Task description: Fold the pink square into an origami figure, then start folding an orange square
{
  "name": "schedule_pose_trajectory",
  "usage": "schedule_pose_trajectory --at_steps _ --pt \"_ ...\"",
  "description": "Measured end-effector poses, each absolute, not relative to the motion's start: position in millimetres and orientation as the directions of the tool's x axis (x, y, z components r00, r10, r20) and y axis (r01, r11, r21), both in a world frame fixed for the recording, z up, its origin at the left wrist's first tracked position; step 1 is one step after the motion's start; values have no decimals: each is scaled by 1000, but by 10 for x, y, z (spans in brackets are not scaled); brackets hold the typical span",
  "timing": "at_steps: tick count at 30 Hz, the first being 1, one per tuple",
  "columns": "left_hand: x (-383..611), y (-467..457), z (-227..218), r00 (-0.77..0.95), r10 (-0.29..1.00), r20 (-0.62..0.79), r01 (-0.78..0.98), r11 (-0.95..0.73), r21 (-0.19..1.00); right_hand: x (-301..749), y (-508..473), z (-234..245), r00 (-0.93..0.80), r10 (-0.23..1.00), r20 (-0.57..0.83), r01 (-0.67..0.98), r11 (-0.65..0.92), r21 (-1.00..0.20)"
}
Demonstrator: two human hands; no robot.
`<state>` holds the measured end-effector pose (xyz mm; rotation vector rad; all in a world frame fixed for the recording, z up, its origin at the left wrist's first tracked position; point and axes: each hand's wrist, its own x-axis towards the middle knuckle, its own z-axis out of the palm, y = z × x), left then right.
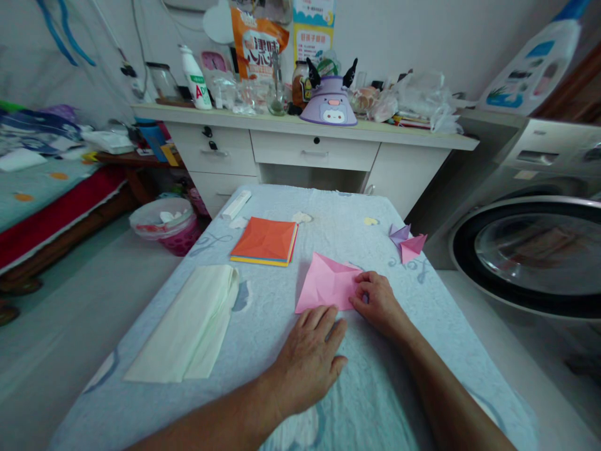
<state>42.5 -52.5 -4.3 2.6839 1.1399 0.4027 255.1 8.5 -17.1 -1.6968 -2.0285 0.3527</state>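
Observation:
A pink sheet of paper (pixel 323 283), partly folded with creases, lies on the light blue cloth of the table (pixel 263 326). My right hand (pixel 378 304) has its fingers curled and pinches the sheet's right corner. My left hand (pixel 310 360) lies flat on the cloth with fingers stretched out, its fingertips at the sheet's near edge. A stack of coloured paper (pixel 265 241) with an orange sheet on top sits further back. Two small folded pieces, one purple (pixel 399 234) and one pink (pixel 413 246), rest at the right.
A folded cream cloth (pixel 192 326) lies at the table's left. A white tube (pixel 236 205) sits at the far edge. Behind stands a white desk (pixel 310 147) crowded with bottles and bags. A bin (pixel 164 224) is on the floor left, a washing machine (pixel 535 250) right.

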Motion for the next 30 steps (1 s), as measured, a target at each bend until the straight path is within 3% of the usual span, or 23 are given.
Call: schedule_pose_trajectory --at_steps 30 --pt "386 -538 -115 647 742 176 691 -669 274 2496 128 -215 -69 970 233 891 165 -422"
